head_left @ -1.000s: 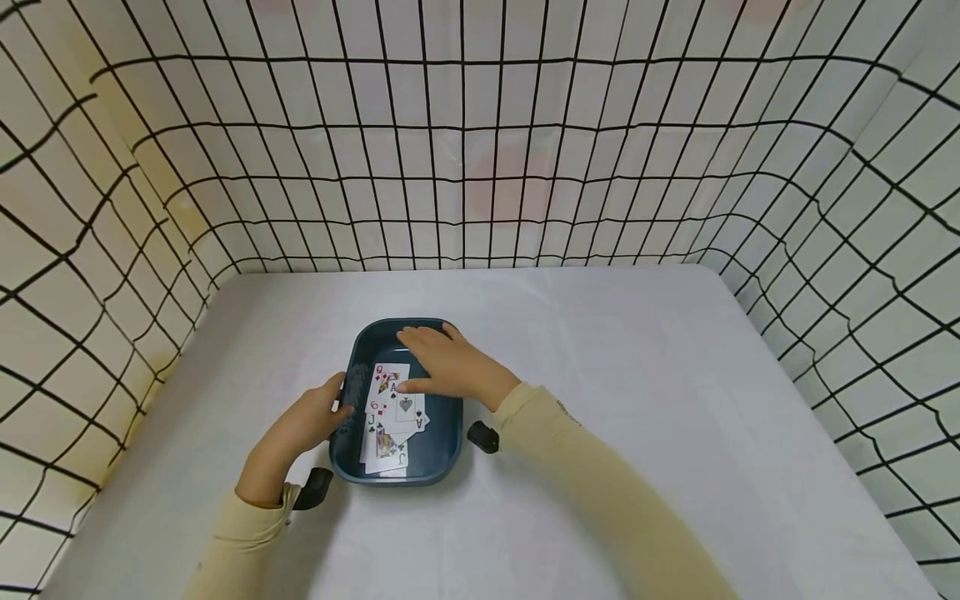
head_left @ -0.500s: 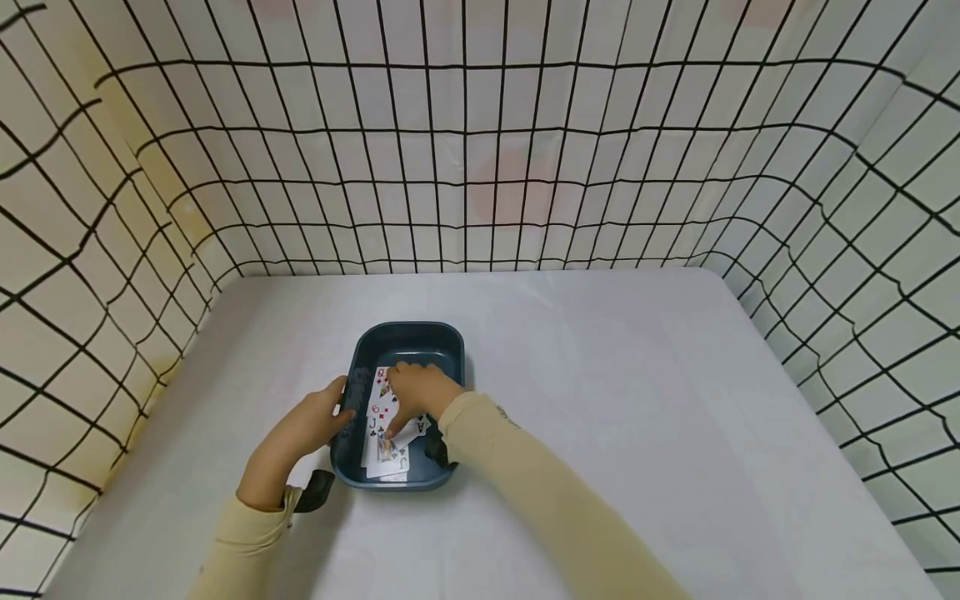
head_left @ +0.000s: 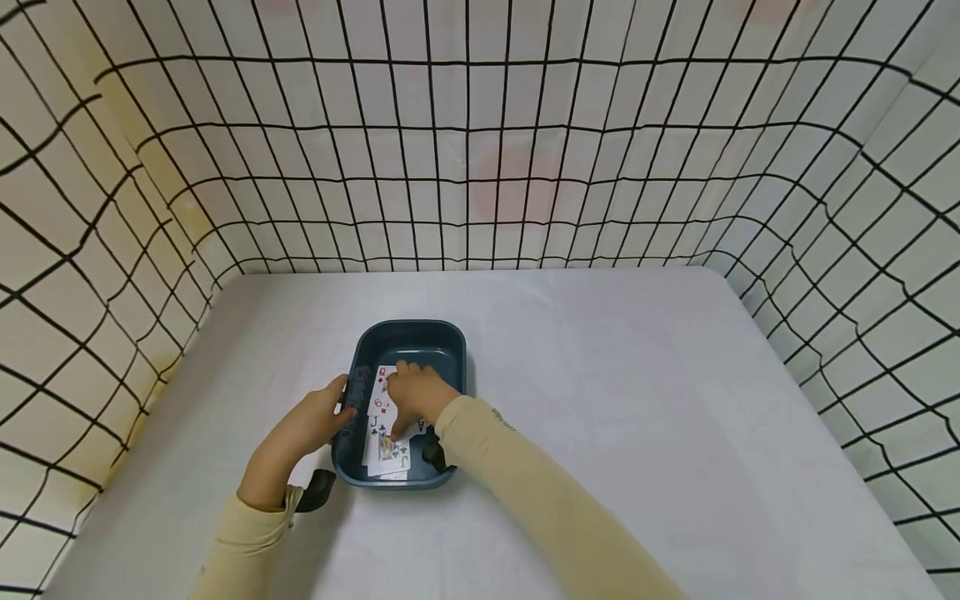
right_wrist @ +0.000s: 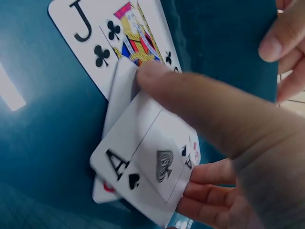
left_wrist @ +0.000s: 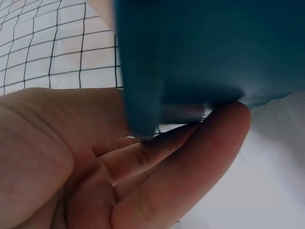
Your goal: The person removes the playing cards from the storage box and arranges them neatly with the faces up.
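A dark blue tray (head_left: 397,483) lies on the white surface with several playing cards inside. My left hand (head_left: 300,435) grips its left wall; the left wrist view shows the thumb and fingers on either side of the wall (left_wrist: 143,71). Inside the tray, my right hand (head_left: 420,396) holds the ace of spades (right_wrist: 164,164) by opposite edges, thumb on one and fingers on the other. More cards lie partly hidden beneath the ace. The jack of clubs (right_wrist: 90,43) lies face up beside it. A queen of diamonds (head_left: 381,379) shows partly beyond the right fingers.
White cloth (head_left: 637,400) covers the table around the tray. Black wire mesh (head_left: 465,179) stands along the back and both sides. A black device (head_left: 315,490) sits at the left wrist, another (head_left: 433,452) at the right.
My right hand has come down and toward me from over the tray's far right part onto the ace of spades, its fingers curling in. The left hand keeps its grip on the tray.
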Motion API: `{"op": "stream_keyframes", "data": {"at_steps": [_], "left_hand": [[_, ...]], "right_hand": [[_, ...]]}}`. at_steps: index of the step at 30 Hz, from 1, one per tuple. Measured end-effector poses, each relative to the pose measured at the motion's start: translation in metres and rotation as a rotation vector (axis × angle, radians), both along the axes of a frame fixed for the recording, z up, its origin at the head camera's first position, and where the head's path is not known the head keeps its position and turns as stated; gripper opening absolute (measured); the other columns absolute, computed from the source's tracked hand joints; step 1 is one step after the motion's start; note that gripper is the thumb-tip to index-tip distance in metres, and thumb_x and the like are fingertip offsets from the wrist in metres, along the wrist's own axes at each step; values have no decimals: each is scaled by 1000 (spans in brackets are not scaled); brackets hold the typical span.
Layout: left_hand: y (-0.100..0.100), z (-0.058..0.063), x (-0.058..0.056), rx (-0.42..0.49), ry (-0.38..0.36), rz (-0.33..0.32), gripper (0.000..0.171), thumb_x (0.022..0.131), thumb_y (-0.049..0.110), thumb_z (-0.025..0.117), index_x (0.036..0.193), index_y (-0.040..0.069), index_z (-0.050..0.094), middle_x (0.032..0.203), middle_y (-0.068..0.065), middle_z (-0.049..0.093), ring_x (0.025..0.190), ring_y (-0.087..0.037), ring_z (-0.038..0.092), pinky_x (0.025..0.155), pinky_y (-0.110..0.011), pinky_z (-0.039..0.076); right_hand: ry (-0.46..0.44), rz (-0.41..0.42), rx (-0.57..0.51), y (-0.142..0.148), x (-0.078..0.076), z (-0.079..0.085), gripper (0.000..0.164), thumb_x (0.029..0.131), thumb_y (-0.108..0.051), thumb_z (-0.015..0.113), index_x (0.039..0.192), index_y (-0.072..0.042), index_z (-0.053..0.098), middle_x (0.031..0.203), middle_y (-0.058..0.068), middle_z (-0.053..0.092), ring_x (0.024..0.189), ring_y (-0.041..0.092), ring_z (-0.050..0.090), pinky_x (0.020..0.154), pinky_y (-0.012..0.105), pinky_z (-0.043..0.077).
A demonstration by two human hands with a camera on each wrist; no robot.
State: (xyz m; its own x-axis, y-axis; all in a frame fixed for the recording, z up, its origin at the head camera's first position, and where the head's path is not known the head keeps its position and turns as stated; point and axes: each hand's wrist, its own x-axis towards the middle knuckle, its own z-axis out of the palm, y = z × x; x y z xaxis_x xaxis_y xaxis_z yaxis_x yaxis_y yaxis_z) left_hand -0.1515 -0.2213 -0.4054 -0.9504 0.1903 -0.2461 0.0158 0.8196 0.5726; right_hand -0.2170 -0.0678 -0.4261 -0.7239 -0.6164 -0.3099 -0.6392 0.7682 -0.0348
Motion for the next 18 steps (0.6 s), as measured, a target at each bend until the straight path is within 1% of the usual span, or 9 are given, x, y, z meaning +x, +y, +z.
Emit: {"op": "stream_keyframes", "data": {"at_steps": [3, 6, 8, 11, 13, 15, 18], "left_hand": [[0, 1, 0, -5, 8, -3, 50, 88, 5, 54, 129, -10, 28, 114, -33, 49, 81, -29, 60, 66, -40, 52], [-1, 1, 0, -16, 13, -6, 51, 88, 5, 54, 130, -10, 28, 115, -32, 49, 84, -31, 59, 69, -42, 51], [-1, 0, 0, -28, 17, -8, 51, 88, 6, 54, 130, -10, 28, 115, -32, 49, 88, -33, 58, 73, -44, 50], [-1, -1, -1, -41, 10, 1, 52, 89, 7, 54, 130, -10, 28, 117, -32, 49, 93, -35, 56, 76, -45, 48], [0, -1, -2, -43, 4, 11, 52, 89, 7, 54, 130, -10, 28, 117, -32, 48, 93, -34, 56, 76, -45, 48], [1, -1, -2, -34, -6, 21, 52, 89, 7, 54, 131, -9, 28, 117, -32, 48, 89, -32, 57, 73, -43, 50], [3, -1, -1, -17, -12, 28, 50, 89, 6, 54, 130, -8, 28, 117, -31, 48, 85, -29, 58, 69, -41, 51]], "right_hand": [[-2, 10, -20, 1, -4, 5, 79, 61, -55, 74, 121, -8, 53, 108, 5, 45, 96, 17, 45, 87, 35, 40], [17, 22, -48, 6, -9, 14, 83, 62, -57, 73, 124, -7, 51, 113, 7, 45, 100, 19, 45, 89, 36, 39], [35, 33, -57, 13, -12, 23, 87, 62, -58, 71, 128, -7, 47, 116, 8, 44, 103, 19, 45, 90, 35, 38], [71, 40, -76, 25, -15, 39, 86, 63, -58, 71, 127, -6, 47, 116, 8, 44, 100, 20, 44, 87, 34, 39], [73, 37, -100, 35, -16, 49, 86, 63, -56, 72, 127, -5, 46, 118, 9, 43, 101, 20, 45, 88, 35, 39], [65, 29, -128, 46, -19, 57, 85, 64, -54, 73, 127, -4, 45, 118, 10, 43, 100, 20, 45, 86, 34, 39], [48, 1, -166, 65, -23, 64, 87, 64, -52, 74, 129, -3, 43, 118, 9, 42, 97, 18, 43, 84, 31, 38]]}}
